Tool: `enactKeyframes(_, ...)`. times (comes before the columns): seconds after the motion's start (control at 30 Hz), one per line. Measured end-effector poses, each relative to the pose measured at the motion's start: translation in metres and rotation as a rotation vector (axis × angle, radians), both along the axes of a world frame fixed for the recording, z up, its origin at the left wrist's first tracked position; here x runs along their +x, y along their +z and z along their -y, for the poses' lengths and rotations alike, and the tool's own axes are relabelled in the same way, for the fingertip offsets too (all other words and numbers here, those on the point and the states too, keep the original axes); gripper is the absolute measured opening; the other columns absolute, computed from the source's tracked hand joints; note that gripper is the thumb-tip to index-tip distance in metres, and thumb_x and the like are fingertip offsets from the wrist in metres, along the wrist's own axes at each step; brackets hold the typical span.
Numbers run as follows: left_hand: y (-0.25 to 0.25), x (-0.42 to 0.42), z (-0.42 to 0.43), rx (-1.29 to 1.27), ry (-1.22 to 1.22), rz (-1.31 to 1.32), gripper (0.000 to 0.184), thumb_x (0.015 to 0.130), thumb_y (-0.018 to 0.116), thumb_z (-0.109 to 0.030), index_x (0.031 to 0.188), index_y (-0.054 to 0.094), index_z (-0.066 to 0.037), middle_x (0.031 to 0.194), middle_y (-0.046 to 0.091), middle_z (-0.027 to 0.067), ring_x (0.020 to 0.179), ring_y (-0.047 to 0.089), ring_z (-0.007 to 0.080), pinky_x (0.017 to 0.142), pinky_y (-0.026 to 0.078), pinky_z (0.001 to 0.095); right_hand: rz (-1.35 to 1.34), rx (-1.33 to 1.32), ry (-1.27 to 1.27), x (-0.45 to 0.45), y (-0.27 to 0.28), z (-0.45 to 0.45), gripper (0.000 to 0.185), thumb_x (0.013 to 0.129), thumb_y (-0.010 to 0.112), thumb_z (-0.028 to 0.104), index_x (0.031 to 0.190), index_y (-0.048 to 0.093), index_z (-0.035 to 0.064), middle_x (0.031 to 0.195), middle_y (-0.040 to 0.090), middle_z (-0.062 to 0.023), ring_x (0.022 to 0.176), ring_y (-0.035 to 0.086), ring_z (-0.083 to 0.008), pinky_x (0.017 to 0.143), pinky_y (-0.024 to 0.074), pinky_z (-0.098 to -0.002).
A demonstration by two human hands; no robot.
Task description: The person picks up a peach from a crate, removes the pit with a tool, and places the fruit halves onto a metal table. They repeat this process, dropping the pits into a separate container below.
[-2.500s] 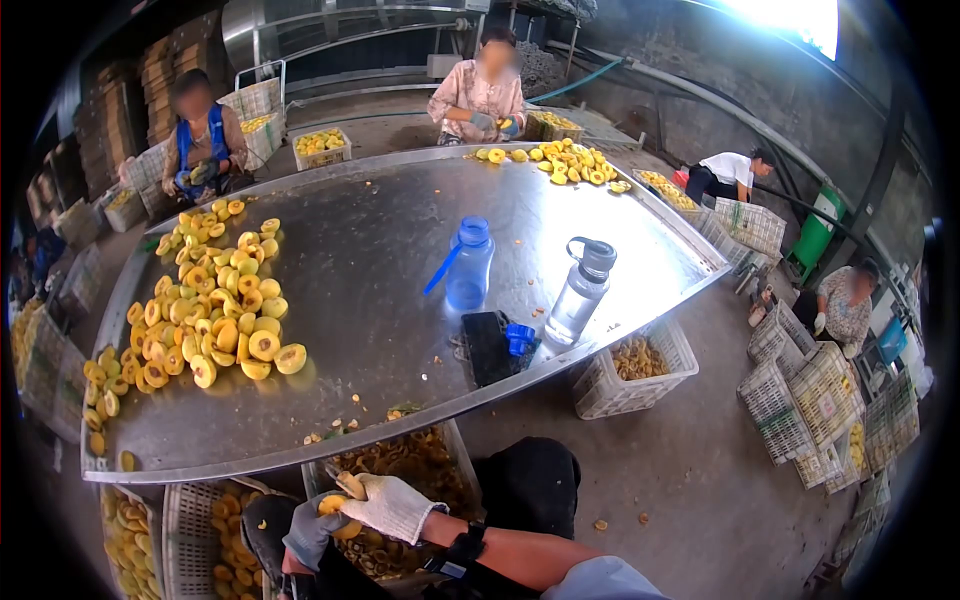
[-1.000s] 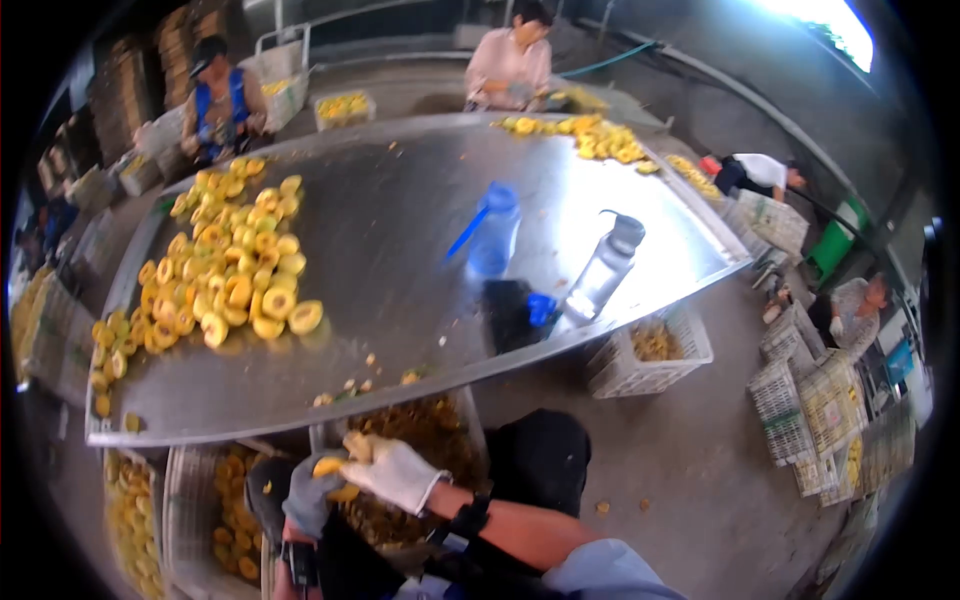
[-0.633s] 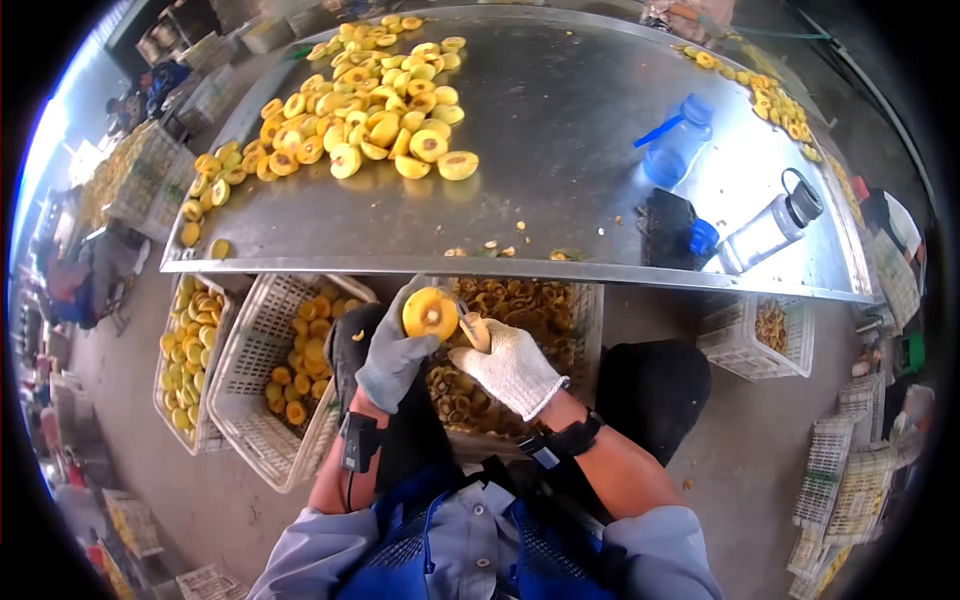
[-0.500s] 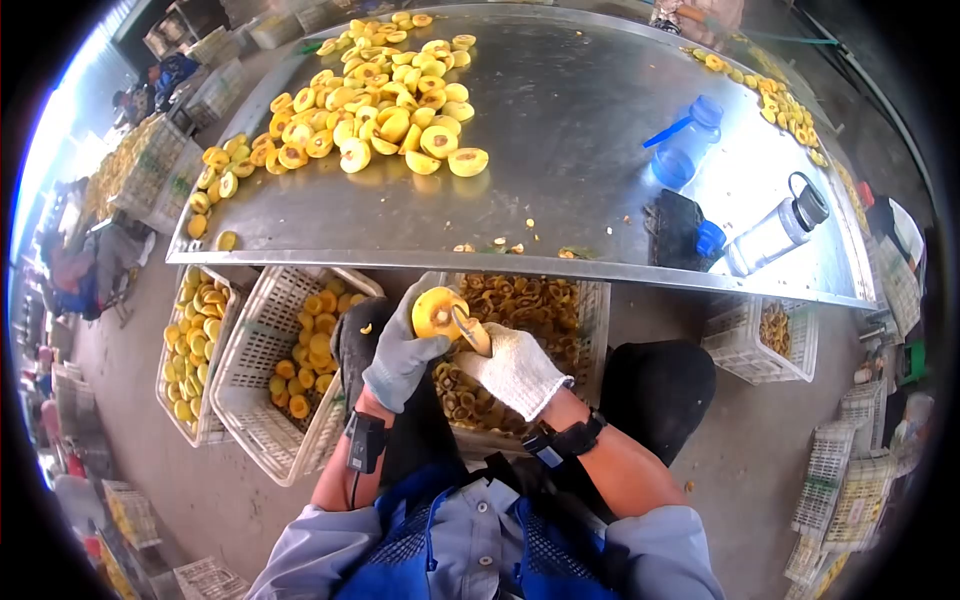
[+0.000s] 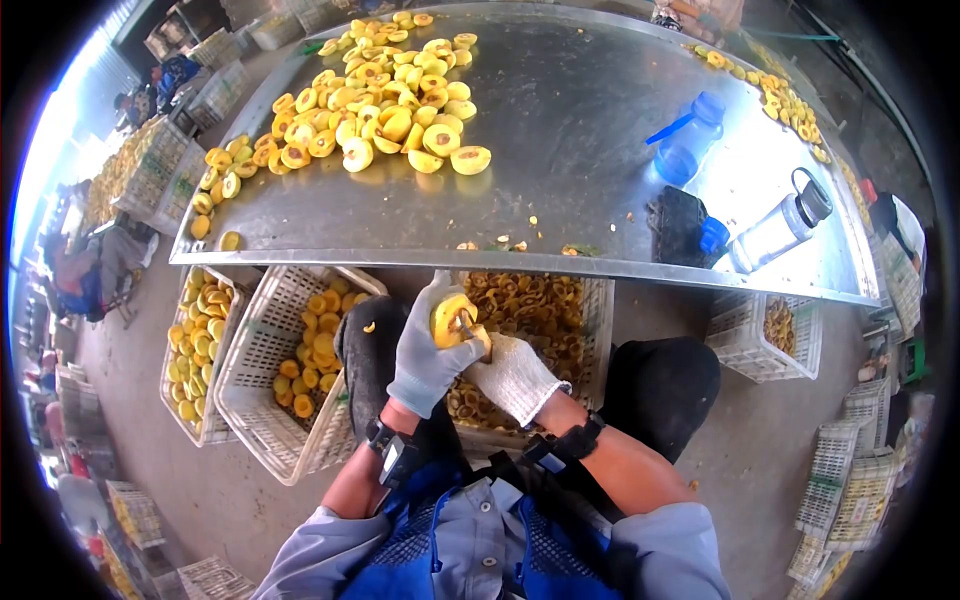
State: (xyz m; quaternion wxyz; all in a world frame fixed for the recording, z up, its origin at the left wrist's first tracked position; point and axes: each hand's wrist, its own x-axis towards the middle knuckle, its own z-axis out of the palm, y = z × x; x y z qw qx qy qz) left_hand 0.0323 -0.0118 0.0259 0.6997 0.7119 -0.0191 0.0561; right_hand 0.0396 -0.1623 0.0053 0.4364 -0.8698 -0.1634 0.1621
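My left hand [image 5: 428,350], in a grey glove, is closed around a yellow fruit half [image 5: 452,316] with its cut face turned toward my right side. Wearing a whitish knit glove, my right hand [image 5: 515,378] grips a small tool with a wooden handle [image 5: 481,343]; its metal tip touches the middle of the fruit. Both hands are over a white crate [image 5: 597,330] of brownish fruit scraps, between my knees. A heap of yellow fruit halves [image 5: 385,110] lies on the metal table [image 5: 540,130] ahead.
Two crates of fruit halves [image 5: 200,340] [image 5: 250,375] stand at my left. A blue bottle [image 5: 688,140], a clear bottle [image 5: 775,235] and a black object [image 5: 678,228] are on the table's right. Another scrap crate [image 5: 745,340] stands below them. Part of a person [image 5: 700,15] shows beyond the table.
The view has tilted down from the far side of the room to my lap. Since half a second ago, my left hand has turned the fruit half toward the tool.
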Motion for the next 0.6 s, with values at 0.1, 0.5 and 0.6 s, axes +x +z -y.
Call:
enactKeyframes(0.1,-0.004,0.001,0.004,0.11,0.063,0.022,0.069,0.072,0.081,0.0,0.135,0.053,0.0,0.122,0.063,0.0063,0.109,0.06,0.0142,0.099,0.049,0.0284,0.054,-0.064,0.136,-0.001,-0.005,0.003,0.022,0.094,0.055,0.022,0.098,0.066,0.0037,0.094,0.07,-0.0209,0.094,0.067,-0.0408,0.082,0.0543,-0.0472)
enactKeyframes(0.5,0.019,0.009,-0.021,0.105,-0.278,-0.232,0.036,0.086,0.071,-0.005,0.121,0.069,0.002,0.111,0.073,0.0062,0.097,0.067,0.0111,0.088,0.053,0.0261,-0.479,0.086,0.191,0.0,0.06,0.02,0.027,0.082,0.067,0.025,0.093,0.066,0.0005,0.069,0.067,-0.0146,0.065,0.065,-0.0262,0.063,0.0515,-0.0382)
enactKeyframes(0.6,0.021,0.014,-0.024,0.029,-0.331,-0.3,0.032,0.088,0.071,-0.008,0.118,0.07,0.004,0.108,0.074,0.0083,0.095,0.068,0.0125,0.087,0.053,0.0263,-0.468,-0.039,0.279,0.002,0.07,0.019,0.03,0.084,0.063,0.027,0.101,0.071,0.0034,0.096,0.072,-0.0213,0.095,0.068,-0.0394,0.084,0.0531,-0.0437)
